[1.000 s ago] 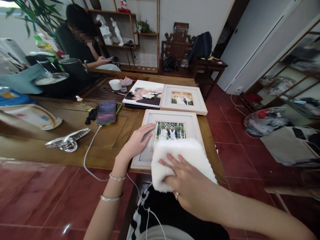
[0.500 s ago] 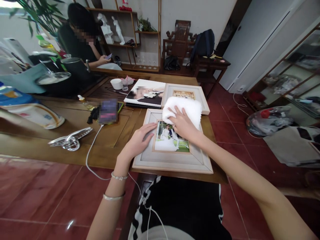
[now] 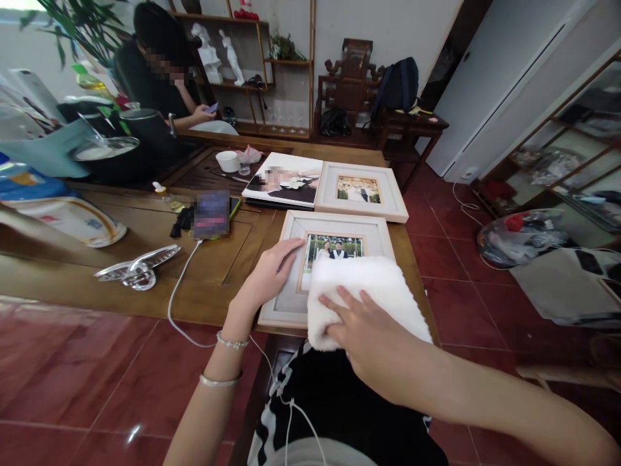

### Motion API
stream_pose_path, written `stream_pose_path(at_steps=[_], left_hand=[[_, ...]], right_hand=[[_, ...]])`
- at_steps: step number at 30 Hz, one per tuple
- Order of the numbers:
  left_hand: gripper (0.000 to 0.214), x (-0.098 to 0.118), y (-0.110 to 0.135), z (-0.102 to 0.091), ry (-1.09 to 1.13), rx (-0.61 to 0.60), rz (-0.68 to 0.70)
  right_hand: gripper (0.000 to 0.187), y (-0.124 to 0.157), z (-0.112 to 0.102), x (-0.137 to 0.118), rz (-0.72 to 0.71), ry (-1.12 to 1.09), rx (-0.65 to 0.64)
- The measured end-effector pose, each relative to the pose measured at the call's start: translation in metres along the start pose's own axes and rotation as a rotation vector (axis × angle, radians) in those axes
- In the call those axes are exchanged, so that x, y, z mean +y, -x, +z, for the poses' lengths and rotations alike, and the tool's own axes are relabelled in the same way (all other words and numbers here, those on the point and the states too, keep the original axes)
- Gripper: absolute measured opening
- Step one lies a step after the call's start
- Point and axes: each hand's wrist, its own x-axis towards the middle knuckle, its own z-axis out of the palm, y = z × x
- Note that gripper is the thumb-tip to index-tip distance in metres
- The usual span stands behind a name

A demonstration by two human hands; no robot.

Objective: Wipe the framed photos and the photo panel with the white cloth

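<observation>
A pale photo frame with a picture of two people lies at the wooden table's near edge. My left hand rests on its left border, fingers stretched out and holding nothing. Under my right hand is a folded, fluffy white cloth, which covers the lower right part of the frame and overhangs its near edge. The fingers of that hand press into the cloth, with the thumb bent against it.
Behind lie a second photo frame and a photo album. Further left are a phone with a white cable, a silver clip-like object and a blue-white package. A person with a phone sits across the table.
My right hand has drawn the white cloth towards me, from the frame's far edge to its near edge. The upper part of the picture is now uncovered. My left hand stays put.
</observation>
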Motion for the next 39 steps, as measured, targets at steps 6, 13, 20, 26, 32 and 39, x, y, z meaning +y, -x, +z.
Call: stream_pose_path(at_steps=[6, 13, 20, 26, 32, 39], left_hand=[[0.037, 0.000, 0.000, 0.000, 0.001, -0.018, 0.000], [0.037, 0.002, 0.001, -0.001, 0.027, -0.010, -0.001], [0.041, 0.001, 0.000, -0.002, 0.014, 0.034, 0.020], [0.044, -0.002, 0.001, -0.001, 0.012, 0.105, 0.095], [0.046, 0.000, 0.001, -0.002, 0.027, 0.098, 0.049], [0.040, 0.006, 0.001, -0.002, 0.035, 0.043, -0.011]], right_hand=[[0.045, 0.010, 0.001, 0.016, 0.050, -0.072, 0.084], [0.050, -0.051, 0.016, 0.070, 0.362, 0.082, 0.323], [0.047, -0.117, 0.002, 0.088, 0.290, 0.148, 0.370], [0.037, -0.120, 0.000, 0.043, 0.116, 0.175, 0.195], [0.029, -0.077, 0.002, -0.002, -0.029, 0.185, 0.146], [0.032, -0.037, 0.001, -0.006, -0.141, 0.102, 0.035]])
